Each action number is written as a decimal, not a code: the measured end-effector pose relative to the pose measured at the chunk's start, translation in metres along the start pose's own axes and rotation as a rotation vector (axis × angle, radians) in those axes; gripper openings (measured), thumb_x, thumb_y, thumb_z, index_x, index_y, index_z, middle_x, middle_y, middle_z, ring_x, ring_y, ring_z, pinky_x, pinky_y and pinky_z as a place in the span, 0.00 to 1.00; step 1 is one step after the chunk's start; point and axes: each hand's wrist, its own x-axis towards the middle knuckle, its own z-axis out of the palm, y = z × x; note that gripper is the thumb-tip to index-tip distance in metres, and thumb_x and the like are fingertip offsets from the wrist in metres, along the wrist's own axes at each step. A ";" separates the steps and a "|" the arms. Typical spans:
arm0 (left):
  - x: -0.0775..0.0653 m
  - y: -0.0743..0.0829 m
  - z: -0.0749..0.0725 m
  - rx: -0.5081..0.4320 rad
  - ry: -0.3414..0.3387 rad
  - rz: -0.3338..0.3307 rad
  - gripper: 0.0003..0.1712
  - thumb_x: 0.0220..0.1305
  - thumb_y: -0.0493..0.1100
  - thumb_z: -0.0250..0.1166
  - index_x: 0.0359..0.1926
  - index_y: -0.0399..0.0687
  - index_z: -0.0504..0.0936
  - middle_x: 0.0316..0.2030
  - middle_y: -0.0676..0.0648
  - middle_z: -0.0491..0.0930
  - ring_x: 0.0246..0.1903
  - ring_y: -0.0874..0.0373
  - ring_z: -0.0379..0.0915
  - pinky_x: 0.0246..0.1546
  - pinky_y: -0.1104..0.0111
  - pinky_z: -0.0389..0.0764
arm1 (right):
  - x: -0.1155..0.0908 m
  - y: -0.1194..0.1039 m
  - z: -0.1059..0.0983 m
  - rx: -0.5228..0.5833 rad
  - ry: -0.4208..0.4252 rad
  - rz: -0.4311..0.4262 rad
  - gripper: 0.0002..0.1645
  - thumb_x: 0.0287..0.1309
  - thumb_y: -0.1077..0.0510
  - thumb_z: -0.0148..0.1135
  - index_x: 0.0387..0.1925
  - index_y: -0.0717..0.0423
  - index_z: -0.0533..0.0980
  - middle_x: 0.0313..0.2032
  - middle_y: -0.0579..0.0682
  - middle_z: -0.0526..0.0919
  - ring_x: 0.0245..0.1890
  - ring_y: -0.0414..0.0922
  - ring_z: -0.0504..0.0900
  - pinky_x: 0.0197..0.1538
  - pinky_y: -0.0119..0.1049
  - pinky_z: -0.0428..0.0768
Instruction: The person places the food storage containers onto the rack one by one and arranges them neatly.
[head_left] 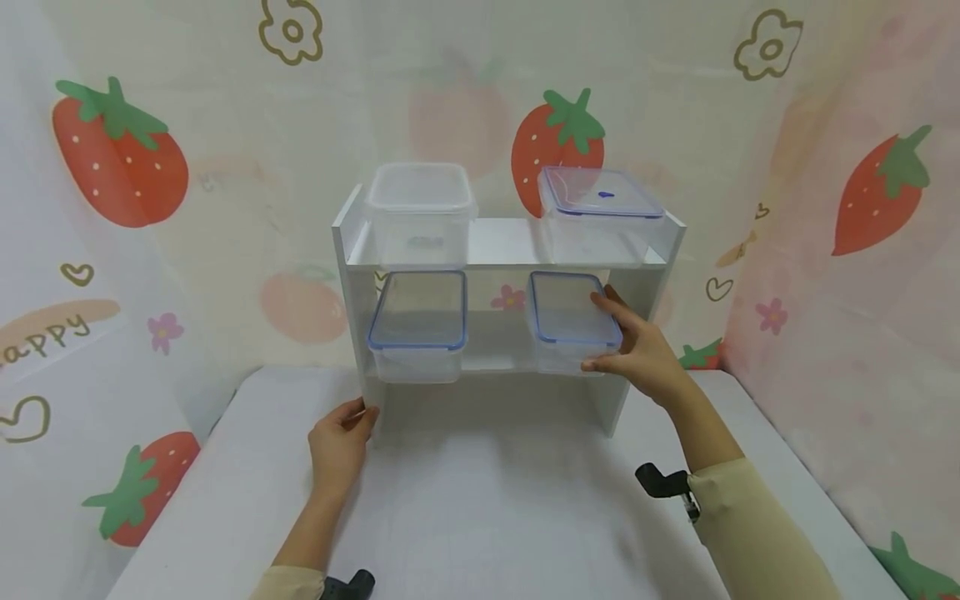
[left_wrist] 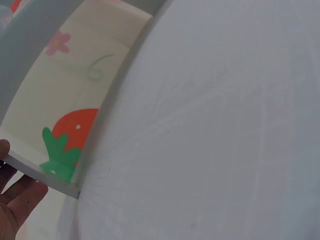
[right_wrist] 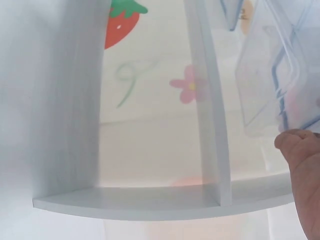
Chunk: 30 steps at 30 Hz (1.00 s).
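My right hand (head_left: 651,360) holds a clear plastic food container (head_left: 568,321) with a blue-edged lid on the right of the white shelf's lower board. Its thumb is at the container's front bottom edge, and its fingers reach over the lid's right side. In the right wrist view, the thumb lies against the container (right_wrist: 261,82). Low on the left, my left hand (head_left: 339,446) pinches the front edge of the shelf's left side panel (head_left: 347,283). The left wrist view shows fingers and thumb on either side of that panel (left_wrist: 47,180).
Another blue-edged container (head_left: 418,321) stands at the left of the lower board. Above, on the top board (head_left: 504,237), are a white-lidded container (head_left: 422,221) at left and a larger blue-edged one (head_left: 596,225) at right. The shelf stands on a white-covered table (head_left: 480,517) before a strawberry-print backdrop (head_left: 225,275).
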 end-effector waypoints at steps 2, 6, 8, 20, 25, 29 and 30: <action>0.000 -0.001 0.000 -0.003 0.001 0.002 0.17 0.67 0.42 0.71 0.53 0.38 0.86 0.47 0.39 0.88 0.44 0.46 0.88 0.33 0.80 0.83 | 0.003 0.002 -0.001 0.003 0.002 0.016 0.62 0.48 0.67 0.81 0.80 0.47 0.57 0.83 0.44 0.39 0.80 0.54 0.48 0.52 0.22 0.81; -0.001 -0.002 -0.001 -0.009 -0.005 0.005 0.17 0.68 0.43 0.71 0.53 0.38 0.86 0.48 0.40 0.88 0.45 0.47 0.88 0.34 0.79 0.84 | 0.008 0.005 -0.002 0.009 0.006 0.037 0.62 0.48 0.67 0.80 0.80 0.48 0.57 0.83 0.45 0.38 0.79 0.54 0.53 0.51 0.23 0.82; -0.001 -0.002 -0.001 -0.016 -0.009 0.007 0.17 0.68 0.42 0.70 0.53 0.38 0.86 0.48 0.40 0.88 0.45 0.46 0.88 0.34 0.79 0.84 | 0.009 0.006 -0.003 0.009 0.006 0.049 0.62 0.49 0.66 0.80 0.80 0.47 0.57 0.83 0.44 0.38 0.78 0.53 0.55 0.50 0.24 0.82; 0.000 -0.001 0.000 -0.009 -0.009 -0.005 0.16 0.68 0.42 0.70 0.53 0.39 0.86 0.48 0.39 0.88 0.45 0.46 0.88 0.34 0.79 0.84 | 0.015 0.012 -0.006 0.018 -0.003 0.088 0.61 0.51 0.67 0.79 0.80 0.48 0.55 0.83 0.42 0.36 0.74 0.54 0.60 0.52 0.23 0.81; 0.000 -0.001 -0.001 -0.024 -0.013 -0.004 0.16 0.68 0.42 0.70 0.53 0.39 0.86 0.48 0.39 0.88 0.45 0.46 0.88 0.35 0.77 0.85 | 0.017 0.012 -0.006 0.009 -0.002 0.101 0.61 0.51 0.67 0.79 0.80 0.46 0.56 0.83 0.39 0.36 0.74 0.53 0.60 0.53 0.22 0.80; 0.000 0.000 -0.002 -0.030 -0.020 -0.009 0.17 0.68 0.43 0.70 0.53 0.39 0.86 0.48 0.40 0.88 0.46 0.47 0.88 0.36 0.76 0.86 | 0.018 0.012 -0.005 0.017 -0.009 0.109 0.61 0.51 0.66 0.79 0.80 0.46 0.55 0.83 0.39 0.35 0.75 0.53 0.59 0.52 0.23 0.80; 0.000 0.000 -0.002 -0.029 -0.020 -0.008 0.17 0.68 0.43 0.70 0.53 0.39 0.86 0.49 0.40 0.88 0.46 0.47 0.88 0.36 0.76 0.86 | 0.019 0.012 -0.004 0.022 -0.013 0.110 0.61 0.52 0.67 0.78 0.81 0.46 0.55 0.83 0.39 0.35 0.74 0.53 0.59 0.52 0.23 0.81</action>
